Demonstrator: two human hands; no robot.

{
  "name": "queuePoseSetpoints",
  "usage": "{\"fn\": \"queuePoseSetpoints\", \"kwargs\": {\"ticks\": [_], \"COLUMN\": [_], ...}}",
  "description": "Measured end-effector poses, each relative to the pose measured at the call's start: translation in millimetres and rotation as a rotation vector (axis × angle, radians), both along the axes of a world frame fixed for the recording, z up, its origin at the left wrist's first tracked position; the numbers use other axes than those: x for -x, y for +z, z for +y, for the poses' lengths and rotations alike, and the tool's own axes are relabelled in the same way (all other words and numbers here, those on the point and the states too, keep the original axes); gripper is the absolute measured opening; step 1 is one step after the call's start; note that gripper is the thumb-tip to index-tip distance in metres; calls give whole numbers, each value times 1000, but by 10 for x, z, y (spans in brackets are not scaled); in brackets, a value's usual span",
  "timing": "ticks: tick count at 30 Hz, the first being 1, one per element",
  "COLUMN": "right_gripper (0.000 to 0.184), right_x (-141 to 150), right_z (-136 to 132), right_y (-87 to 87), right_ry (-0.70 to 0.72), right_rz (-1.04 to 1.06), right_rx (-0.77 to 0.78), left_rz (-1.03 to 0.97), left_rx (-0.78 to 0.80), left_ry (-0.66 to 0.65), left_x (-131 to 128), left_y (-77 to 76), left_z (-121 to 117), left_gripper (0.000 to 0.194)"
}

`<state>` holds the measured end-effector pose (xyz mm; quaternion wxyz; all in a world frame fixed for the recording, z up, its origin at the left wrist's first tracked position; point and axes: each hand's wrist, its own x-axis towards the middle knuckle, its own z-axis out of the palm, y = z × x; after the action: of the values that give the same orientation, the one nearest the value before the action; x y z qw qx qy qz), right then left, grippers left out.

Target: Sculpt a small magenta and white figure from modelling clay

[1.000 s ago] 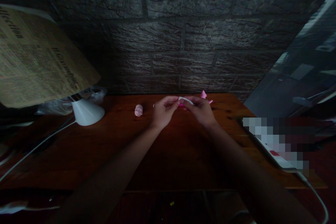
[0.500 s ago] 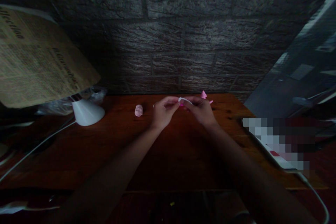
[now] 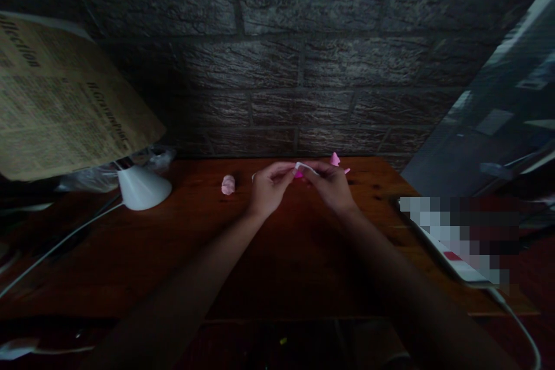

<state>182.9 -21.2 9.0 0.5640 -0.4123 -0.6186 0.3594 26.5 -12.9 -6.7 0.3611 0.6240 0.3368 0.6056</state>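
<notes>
Between the fingertips of both hands is a small white-and-pink piece (image 3: 299, 173) that looks like soft modelling clay. My left hand (image 3: 269, 188) pinches its left end, thumb against fingers. On the other side my right hand (image 3: 332, 185) grips the white strip along its top, fingers closed. Fingers cover most of the piece. Left of my left hand, a pale pink lump (image 3: 228, 185) of similar look rests on the wooden table (image 3: 182, 254). A pink pointed shape (image 3: 335, 159) shows just behind my right hand, which partly hides it.
At the left stands a lamp with a white base (image 3: 145, 188) and a newsprint shade (image 3: 65, 98); its cord runs along the table. Clear plastic (image 3: 93, 179) lies behind it. A partly blurred-out white device (image 3: 466, 269) with a cable sits at the right edge. A brick wall (image 3: 269, 69) closes the back.
Both hands keep their pinch in nearly the same place. Slightly more bright pink shows between the fingertips. The whole view has shifted a little.
</notes>
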Motion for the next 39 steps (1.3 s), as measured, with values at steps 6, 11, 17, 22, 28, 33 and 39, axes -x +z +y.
{"fn": "queuePoseSetpoints", "kwargs": {"ticks": [6,11,17,22,28,33,39], "right_gripper": [30,30,23,25,25,24,26], "right_x": [25,39,48,70,86,78,69], "right_z": [4,18,-13,-9,-20,-44,-19], "right_y": [-33,-57,-42,-80,-79,-47,-64], "right_ry": [10,43,40,77,78,46,67], "right_rz": [-22,-12,12,12,-23,-102,-75], "right_rx": [-1,19,-75,-111,-146,-178,-152], "left_rz": [-6,-14,-116,-203,-214,-174,-129], "left_rx": [-13,25,147,254,256,223,188], "left_ry": [45,8,-9,-44,-44,-24,0], "left_x": [3,1,-6,8,13,21,24], "left_y": [-2,-7,11,31,31,17,27], "left_z": [6,1,-6,-19,-9,0,-10], "left_gripper": [17,21,16,19,19,18,18]}}
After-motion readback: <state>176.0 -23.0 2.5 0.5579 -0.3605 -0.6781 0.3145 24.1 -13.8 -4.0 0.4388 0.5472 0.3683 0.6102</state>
